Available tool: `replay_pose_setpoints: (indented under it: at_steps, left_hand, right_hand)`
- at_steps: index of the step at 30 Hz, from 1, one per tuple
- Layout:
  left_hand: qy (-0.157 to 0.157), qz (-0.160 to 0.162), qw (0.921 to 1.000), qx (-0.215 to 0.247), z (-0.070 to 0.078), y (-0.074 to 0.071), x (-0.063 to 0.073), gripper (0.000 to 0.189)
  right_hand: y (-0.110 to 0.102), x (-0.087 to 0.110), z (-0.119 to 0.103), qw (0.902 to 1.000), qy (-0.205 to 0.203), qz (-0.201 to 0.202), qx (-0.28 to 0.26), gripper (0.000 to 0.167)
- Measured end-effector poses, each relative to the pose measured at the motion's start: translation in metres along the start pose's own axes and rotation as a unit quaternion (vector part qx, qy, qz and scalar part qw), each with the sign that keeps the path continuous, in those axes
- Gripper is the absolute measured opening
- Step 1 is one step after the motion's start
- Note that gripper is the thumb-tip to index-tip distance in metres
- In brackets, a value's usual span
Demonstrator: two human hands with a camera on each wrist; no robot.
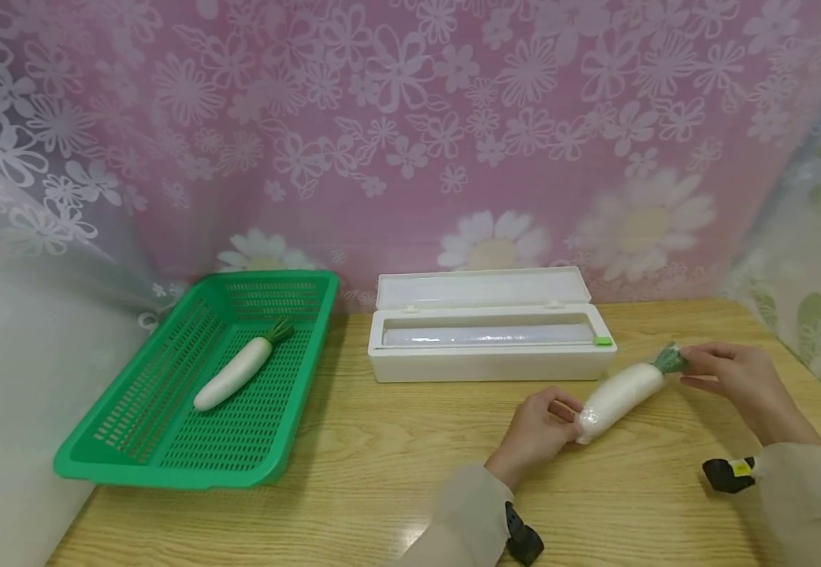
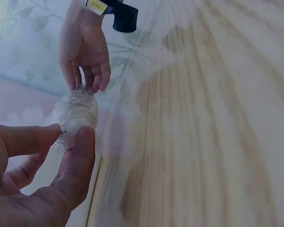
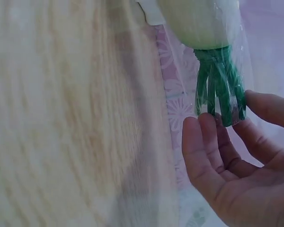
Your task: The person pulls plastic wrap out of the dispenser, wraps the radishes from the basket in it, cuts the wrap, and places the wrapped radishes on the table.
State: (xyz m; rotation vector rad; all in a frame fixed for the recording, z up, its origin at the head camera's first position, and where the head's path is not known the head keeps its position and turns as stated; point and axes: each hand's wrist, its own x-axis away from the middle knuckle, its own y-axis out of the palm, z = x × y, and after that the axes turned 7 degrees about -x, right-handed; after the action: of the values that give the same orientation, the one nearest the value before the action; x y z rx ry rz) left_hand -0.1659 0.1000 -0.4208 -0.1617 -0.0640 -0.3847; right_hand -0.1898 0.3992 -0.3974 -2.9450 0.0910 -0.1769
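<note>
a pink curtain (image 1: 382, 173) with white flowers hangs behind the pale wooden worktop (image 1: 354, 488). on the left, a green basket (image 1: 169, 477) holds an unwrapped radish (image 1: 235, 375), its leaves pointing to the back. near the middle, a white box (image 1: 488, 366) stands with its lid (image 1: 481, 290) up and a roll of film (image 1: 488, 336) inside.

just in front of the box's right end is the wrapped radish (image 1: 623, 400), slanting between two hands; from here i can't tell whether it touches the wood. the left hand (image 1: 534, 433) has its fingers (image 2: 83, 149) pinched on the film at the root tip. farther right, the right hand (image 1: 737, 382) has thumb and fingers (image 3: 199, 146) closed about the film-covered green stalks.

to do this well, i'd keep both pinches light, tuck the loose film snugly against each end, and press the stalks gently so they don't bend or poke through.
</note>
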Motion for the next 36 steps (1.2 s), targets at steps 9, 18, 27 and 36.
replay_pose_setpoints:
  at_steps: [9, 18, 27, 36]
  left_hand:
    - [-0.028, 0.019, 0.9993, -0.016, 0.002, 0.038, -0.006, 0.025]
    - [-0.039, 0.032, 0.9987, -0.007, 0.005, 0.077, -0.009, 0.043]
    - [-0.007, -0.011, 0.9997, -0.021, 0.006, 0.094, -0.011, 0.038]
    - [-0.002, -0.042, 0.9984, -0.038, 0.008, 0.1, -0.01, 0.041]
  right_hand:
    - [-0.017, -0.017, 0.01, 0.9889, 0.075, -0.084, -0.097, 0.043]
    - [-0.023, -0.034, 0.013, 0.9943, 0.042, -0.097, -0.004, 0.071]
    - [-0.021, -0.043, 0.017, 0.9911, 0.017, -0.127, 0.034, 0.076]
    - [-0.003, -0.022, 0.004, 0.9756, 0.027, -0.147, 0.161, 0.072]
